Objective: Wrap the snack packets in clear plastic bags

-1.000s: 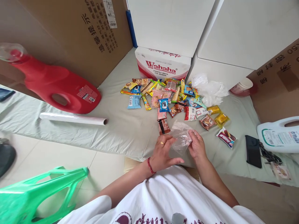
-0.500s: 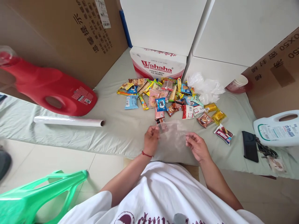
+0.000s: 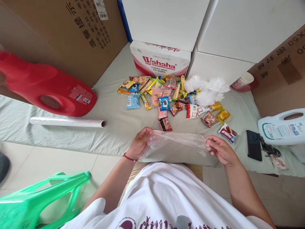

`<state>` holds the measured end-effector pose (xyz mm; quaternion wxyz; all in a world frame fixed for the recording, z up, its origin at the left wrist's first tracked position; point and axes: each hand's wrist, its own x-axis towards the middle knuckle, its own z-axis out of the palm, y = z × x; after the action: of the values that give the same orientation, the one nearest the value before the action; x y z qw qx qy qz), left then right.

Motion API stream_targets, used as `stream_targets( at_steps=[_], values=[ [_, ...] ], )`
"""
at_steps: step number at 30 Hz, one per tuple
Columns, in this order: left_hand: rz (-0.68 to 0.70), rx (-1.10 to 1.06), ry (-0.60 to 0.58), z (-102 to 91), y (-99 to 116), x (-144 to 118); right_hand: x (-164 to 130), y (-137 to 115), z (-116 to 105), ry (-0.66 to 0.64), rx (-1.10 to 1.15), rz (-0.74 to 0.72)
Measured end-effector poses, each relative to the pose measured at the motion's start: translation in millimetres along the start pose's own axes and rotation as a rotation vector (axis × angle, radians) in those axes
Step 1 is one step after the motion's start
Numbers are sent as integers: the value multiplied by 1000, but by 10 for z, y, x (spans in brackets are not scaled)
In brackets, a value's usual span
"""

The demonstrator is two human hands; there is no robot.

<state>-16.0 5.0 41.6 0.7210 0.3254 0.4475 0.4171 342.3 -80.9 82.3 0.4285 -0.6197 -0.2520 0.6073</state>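
A thin clear plastic bag is stretched sideways in front of my body, crumpled at both ends. My left hand pinches its left end, and a red cord circles that wrist. At the opposite end, the fingers of my right hand are closed on the gathered plastic. Just beyond the bag lies a brown snack packet. A spread pile of small wrapped snacks covers the cloth farther back. Right of the pile sit crumpled clear plastic bags, and nearer my right hand is a dark red-and-white snack packet.
A Wahaha carton stands behind the snacks. To the left are a red detergent jug, a white film roll and a green stool. A phone, keys and a white jug lie right.
My hands have moved apart, left hand leftward and right hand rightward. The plastic between them is now drawn into a longer, narrower band. The view has shifted slightly.
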Motion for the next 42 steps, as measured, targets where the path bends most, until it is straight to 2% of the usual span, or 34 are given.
stream_targets(
  at_steps=[2,5,9,14,20,21,23,26,27,28,29,31,34,36,37,39,42],
  values=[
    [6,107,30,-5,-23,60,114,-39,-67,15,-43,-8],
    [90,362,143,-10,-134,192,364,-23,-98,89,-205,-108],
    [155,450,207,-57,-231,283,609,41,-77,156,-365,-202],
    [117,579,220,-161,-182,214,682,119,-77,160,-424,-233],
    [123,728,245,-307,-38,142,647,138,49,176,-492,-498],
    [131,755,243,-341,-15,147,635,124,94,165,-440,-483],
    [198,849,298,-407,31,164,606,88,195,116,-260,-357],
    [465,1027,582,-440,112,154,560,38,341,49,-19,-155],
    [569,1061,658,-413,143,129,546,28,384,34,11,-126],
    [663,1076,684,-359,172,93,532,22,422,25,21,-118],
    [743,1081,660,-277,199,47,518,18,456,21,18,-126],
    [880,1093,517,-34,231,-45,491,13,510,24,-2,-156],
    [1086,1163,196,446,193,-75,443,-5,562,26,-22,-169],
    [1198,1239,-42,747,103,38,410,-24,581,0,-22,-152],
    [1221,1270,-115,868,45,130,398,-32,587,-14,-19,-139],
    [1229,1291,-174,1030,-80,341,388,-34,592,-24,-11,-119],
    [1253,1270,-183,1077,-228,552,429,18,580,22,-34,-122]
  ],
)
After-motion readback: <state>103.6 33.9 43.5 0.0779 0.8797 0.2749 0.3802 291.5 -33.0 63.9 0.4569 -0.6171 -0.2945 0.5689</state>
